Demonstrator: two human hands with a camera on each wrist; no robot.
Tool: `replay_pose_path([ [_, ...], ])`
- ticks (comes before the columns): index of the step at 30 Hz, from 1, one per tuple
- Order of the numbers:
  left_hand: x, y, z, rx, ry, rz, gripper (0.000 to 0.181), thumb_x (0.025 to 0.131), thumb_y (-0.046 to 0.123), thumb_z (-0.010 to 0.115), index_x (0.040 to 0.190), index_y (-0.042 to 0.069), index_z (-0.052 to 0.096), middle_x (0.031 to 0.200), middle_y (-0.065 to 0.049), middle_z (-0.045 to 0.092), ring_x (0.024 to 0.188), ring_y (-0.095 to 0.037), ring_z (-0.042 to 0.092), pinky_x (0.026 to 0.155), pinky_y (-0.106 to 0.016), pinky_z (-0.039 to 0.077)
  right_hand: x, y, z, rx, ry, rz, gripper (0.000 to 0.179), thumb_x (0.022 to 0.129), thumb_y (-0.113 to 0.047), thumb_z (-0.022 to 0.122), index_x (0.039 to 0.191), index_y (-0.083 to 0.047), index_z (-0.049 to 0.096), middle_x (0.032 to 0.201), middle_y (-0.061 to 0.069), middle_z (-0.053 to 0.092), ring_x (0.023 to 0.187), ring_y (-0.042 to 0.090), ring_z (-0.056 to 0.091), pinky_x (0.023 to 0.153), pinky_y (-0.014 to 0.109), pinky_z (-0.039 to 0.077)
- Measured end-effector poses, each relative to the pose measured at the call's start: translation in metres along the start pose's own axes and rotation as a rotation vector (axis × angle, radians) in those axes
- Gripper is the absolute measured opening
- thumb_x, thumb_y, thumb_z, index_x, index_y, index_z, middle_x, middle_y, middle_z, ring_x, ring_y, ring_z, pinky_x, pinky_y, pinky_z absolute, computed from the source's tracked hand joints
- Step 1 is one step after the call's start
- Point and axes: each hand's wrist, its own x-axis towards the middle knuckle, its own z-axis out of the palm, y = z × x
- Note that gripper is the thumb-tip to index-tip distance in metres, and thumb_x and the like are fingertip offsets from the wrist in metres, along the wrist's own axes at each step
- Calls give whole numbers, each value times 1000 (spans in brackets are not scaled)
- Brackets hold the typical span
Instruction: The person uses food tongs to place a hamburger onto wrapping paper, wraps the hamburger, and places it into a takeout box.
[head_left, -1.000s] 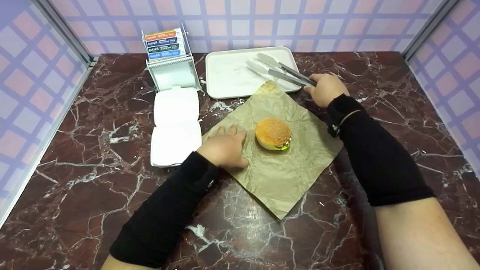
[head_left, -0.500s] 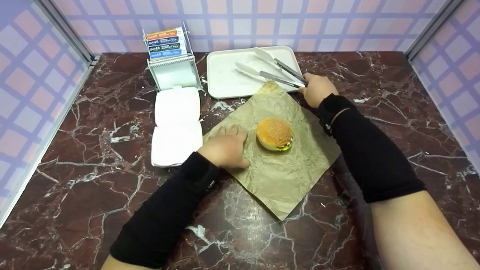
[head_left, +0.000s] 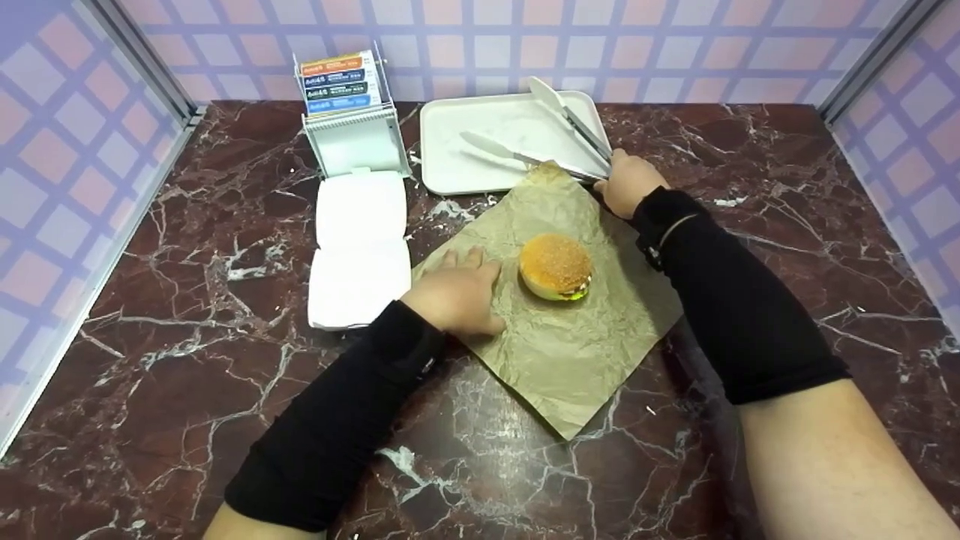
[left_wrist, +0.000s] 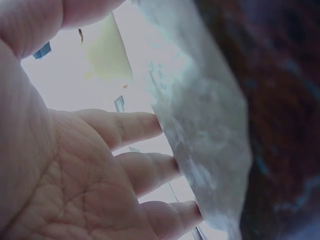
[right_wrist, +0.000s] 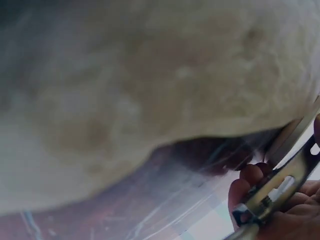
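My right hand (head_left: pixel 631 184) grips the hinge end of a pair of tongs (head_left: pixel 587 137) at the tray's front right corner. Their two arms are spread apart over the white tray (head_left: pixel 450 142), pointing back and left. In the right wrist view, fingers curl round the tongs' metal end (right_wrist: pixel 280 192). My left hand (head_left: pixel 459 294) rests on the left part of a brown paper sheet (head_left: pixel 555 367), fingers spread and straight. A sesame-bun hamburger (head_left: pixel 555 266) sits on the paper, right of the left fingertips and apart from them. The paper's edge (left_wrist: pixel 210 125) shows in the left wrist view.
An opened white clamshell box (head_left: pixel 360 285) lies left of the paper. Behind it stands a wire rack (head_left: pixel 358 142) with several coloured packets (head_left: pixel 337 94). Checked wall panels (head_left: pixel 510 45) border the back and sides of the marbled table (head_left: pixel 180 420).
The tongs' arms have spread wider apart over the tray, and the right hand has shifted slightly left. The left hand, hamburger and paper stay as they were.
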Motion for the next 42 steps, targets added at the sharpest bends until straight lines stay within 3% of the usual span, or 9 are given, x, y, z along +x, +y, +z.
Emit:
replay_pose_path([
  [6, 0, 0, 0, 5, 1, 4, 105, 90, 53, 72, 170, 15, 16, 177, -17, 1, 161, -50, 4, 132, -62, 7, 4, 2, 2, -29, 2, 29, 57, 106, -28, 56, 143, 12, 41, 138, 39, 57, 128, 59, 55, 111, 64, 47],
  [11, 2, -1, 2, 10, 7, 4, 104, 91, 53, 72, 170, 16, 16, 177, -16, 1, 161, -50, 4, 132, -61, 7, -2, -1, -1, -36, -25, 10, 73, 106, -31, 57, 157, 12, 26, 154, 38, 45, 138, 60, 43, 119, 64, 37],
  [15, 3, -1, 3, 12, 16, 11, 104, 90, 54, 72, 170, 16, 17, 177, -16, 1, 161, -50, 5, 132, -62, 7, -15, -11, -7, 21, 62, -15, 68, 105, -26, 57, 159, 7, 31, 159, 31, 42, 142, 54, 37, 124, 63, 28],
  [19, 3, -1, 2, 11, 15, 9, 104, 90, 54, 72, 170, 16, 17, 178, -16, 1, 161, -50, 4, 130, -67, 10, -26, -26, -12, 102, 157, -88, 45, 104, -17, 55, 143, 5, 55, 141, 28, 59, 131, 49, 49, 119, 57, 36],
  [24, 2, -3, 3, 21, 13, 7, 104, 90, 54, 72, 170, 16, 17, 178, -15, 2, 162, -49, 5, 127, -71, 14, -29, -34, -8, 99, 104, -162, 31, 104, -12, 55, 129, 4, 66, 125, 27, 71, 118, 45, 66, 108, 56, 50],
  [32, 2, -4, 6, 20, 18, 19, 105, 90, 54, 73, 170, 16, 17, 177, -16, 4, 161, -50, 6, 127, -71, 15, -25, -31, 3, 71, 55, -166, 31, 103, -15, 58, 127, 4, 66, 118, 26, 73, 109, 43, 67, 103, 55, 53],
  [42, 1, -3, 5, 12, 16, 22, 105, 90, 54, 74, 170, 16, 17, 177, -17, 3, 161, -49, 6, 129, -68, 12, -25, -38, 3, 104, 28, -146, 47, 101, -14, 60, 143, 6, 53, 120, 25, 71, 107, 39, 66, 101, 50, 53],
])
